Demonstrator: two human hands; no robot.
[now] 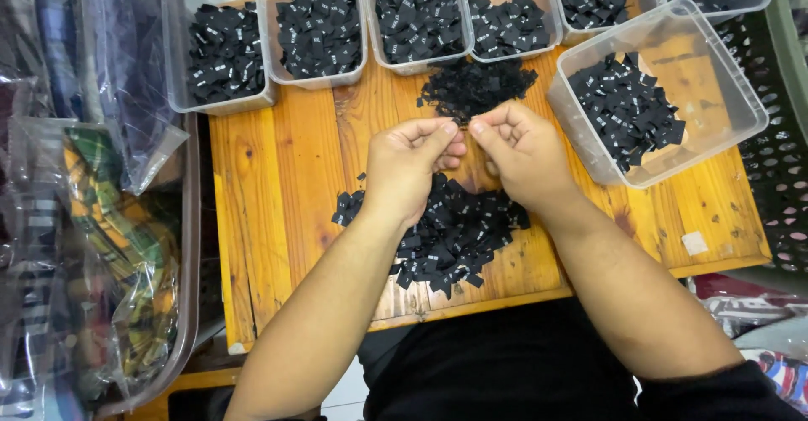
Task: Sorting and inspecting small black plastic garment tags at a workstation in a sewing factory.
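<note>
- We note the left hand [410, 162] and right hand [518, 150] meeting above the near label pile [446, 232] on the counter [269, 185], fingertips pinched, presumably to separate one small black label; contents unclear.
- Sorted labels fill tubs [223, 51] beyond that pile.

Worn wooden table [278, 185], evenly lit, white floor tile [345, 400] beneath.
</note>
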